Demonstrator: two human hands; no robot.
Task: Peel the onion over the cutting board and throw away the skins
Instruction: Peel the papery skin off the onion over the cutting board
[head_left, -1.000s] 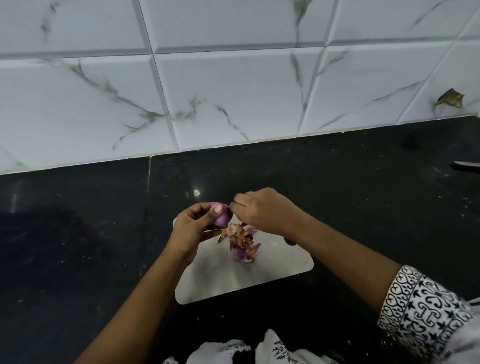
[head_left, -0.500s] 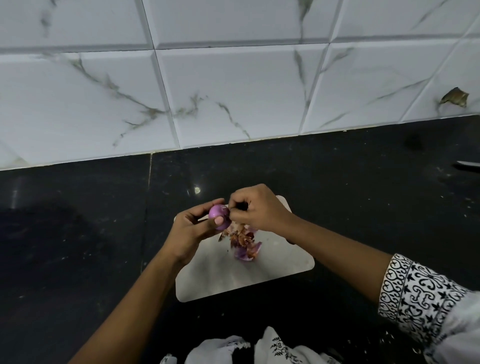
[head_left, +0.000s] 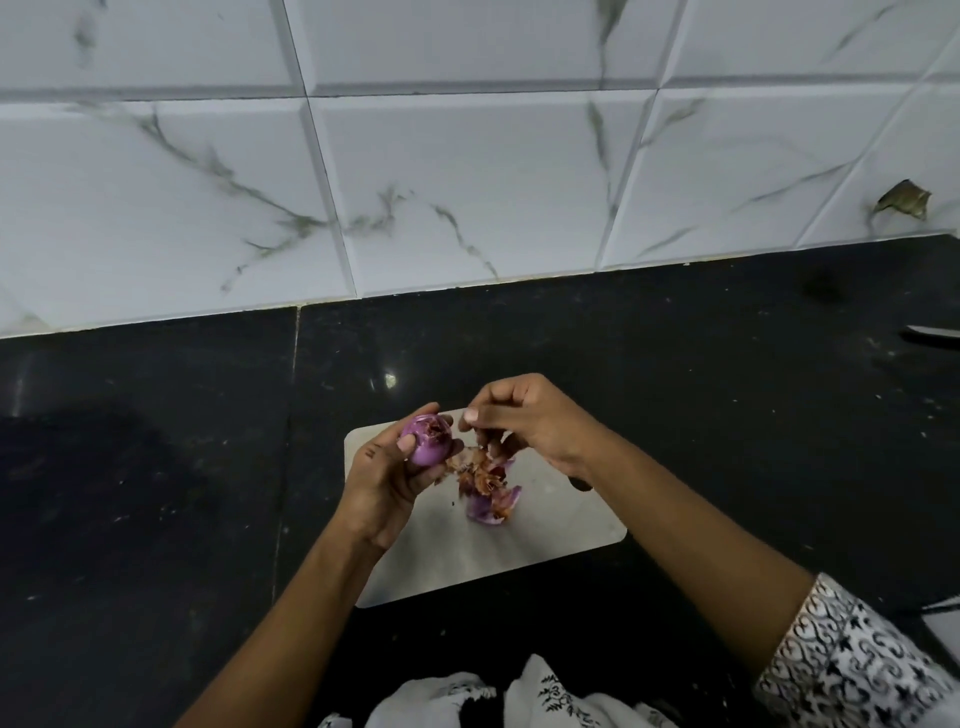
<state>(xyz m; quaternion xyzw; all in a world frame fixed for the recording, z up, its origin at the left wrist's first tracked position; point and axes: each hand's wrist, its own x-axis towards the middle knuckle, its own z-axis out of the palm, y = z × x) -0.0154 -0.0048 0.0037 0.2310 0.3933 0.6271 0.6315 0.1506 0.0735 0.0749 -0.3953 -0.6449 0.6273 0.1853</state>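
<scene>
A small purple onion (head_left: 427, 441) sits in my left hand (head_left: 387, 480), thumb across its front, its torn end facing up. It hangs just above the far left corner of a pale cutting board (head_left: 561, 540). My right hand (head_left: 524, 423) is just to the onion's right, fingers curled and pinched over a scrap of skin. A heap of brown and purple skins (head_left: 485, 483) lies on the board below both hands.
The board lies on a black stone counter (head_left: 156, 493) backed by a white marbled tile wall (head_left: 467, 182). A knife blade tip (head_left: 932, 335) pokes in at the right edge. A dry skin scrap (head_left: 904, 200) sticks to the wall at far right.
My right hand has pulled a little away from the onion to the right. The onion has turned in my left hand so its torn end shows.
</scene>
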